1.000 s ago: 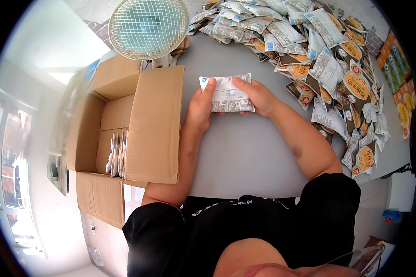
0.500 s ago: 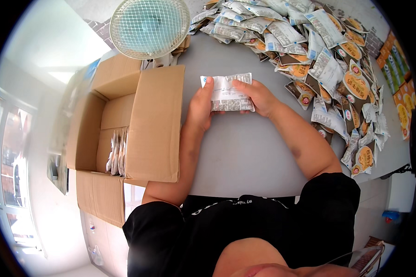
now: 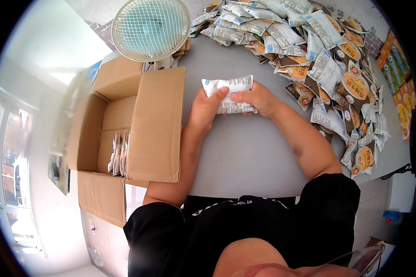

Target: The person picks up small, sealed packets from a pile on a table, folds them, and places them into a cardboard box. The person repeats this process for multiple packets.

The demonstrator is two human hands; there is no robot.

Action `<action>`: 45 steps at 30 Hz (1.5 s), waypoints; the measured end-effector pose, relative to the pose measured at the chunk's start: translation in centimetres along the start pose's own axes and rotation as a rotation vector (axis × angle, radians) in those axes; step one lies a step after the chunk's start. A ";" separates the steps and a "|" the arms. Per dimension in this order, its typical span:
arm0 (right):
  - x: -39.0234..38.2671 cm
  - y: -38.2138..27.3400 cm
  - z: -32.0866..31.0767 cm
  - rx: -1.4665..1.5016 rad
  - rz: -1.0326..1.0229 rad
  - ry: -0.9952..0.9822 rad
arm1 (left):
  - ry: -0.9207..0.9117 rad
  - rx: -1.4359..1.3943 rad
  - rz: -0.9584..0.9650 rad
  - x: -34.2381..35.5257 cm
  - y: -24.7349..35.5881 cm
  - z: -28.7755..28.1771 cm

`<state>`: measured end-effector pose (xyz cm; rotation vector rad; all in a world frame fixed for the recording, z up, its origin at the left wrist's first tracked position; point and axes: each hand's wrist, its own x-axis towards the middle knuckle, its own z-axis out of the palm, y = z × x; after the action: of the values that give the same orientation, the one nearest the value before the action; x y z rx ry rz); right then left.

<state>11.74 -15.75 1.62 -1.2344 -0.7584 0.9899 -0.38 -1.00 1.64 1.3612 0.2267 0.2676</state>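
Observation:
Both hands hold a small stack of white printed sachets (image 3: 230, 90) just above the grey table (image 3: 249, 152). My left hand (image 3: 205, 108) grips the stack's left end with the thumb on top. My right hand (image 3: 258, 98) clasps its right side, fingers over the front. A large heap of white and brown-orange sachets (image 3: 319, 51) lies to the right and behind. To the left stands an open cardboard box (image 3: 129, 129) with several sachets (image 3: 119, 152) standing upright inside it.
A round wire-guard fan (image 3: 148, 27) stands at the back between box and heap. The box's right flap (image 3: 157, 124) lies over the table's left edge. Orange packets (image 3: 402, 87) sit at the far right. Windows are at the far left.
The stack has stayed almost in place between both hands; my fingers have shifted slightly on it, squaring the sachets.

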 end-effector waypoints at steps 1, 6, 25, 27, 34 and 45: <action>0.1 0.2 -0.1 0.021 -0.014 -0.007 | 0.013 0.000 -0.015 0.0 0.1 0.1; -0.2 -0.2 0.2 0.041 0.044 0.017 | 0.138 -0.092 -0.075 -0.1 -0.1 0.5; -0.5 -0.4 1.3 0.233 -0.096 -0.001 | 0.081 -0.159 0.229 -1.2 0.4 0.7; -0.4 -0.2 1.1 0.185 -0.120 -0.032 | 0.136 -0.177 0.265 -0.8 0.3 0.9; -0.8 -1.0 0.9 0.009 -0.067 -0.079 | 0.090 -0.207 0.200 -0.8 0.4 0.3; -0.5 0.2 0.2 0.100 -0.074 -0.054 | -0.015 -0.120 0.155 -0.5 -0.1 0.4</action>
<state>11.36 -16.10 1.44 -1.0896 -0.7814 0.9920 -0.71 -1.54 1.66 1.2633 0.0914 0.3948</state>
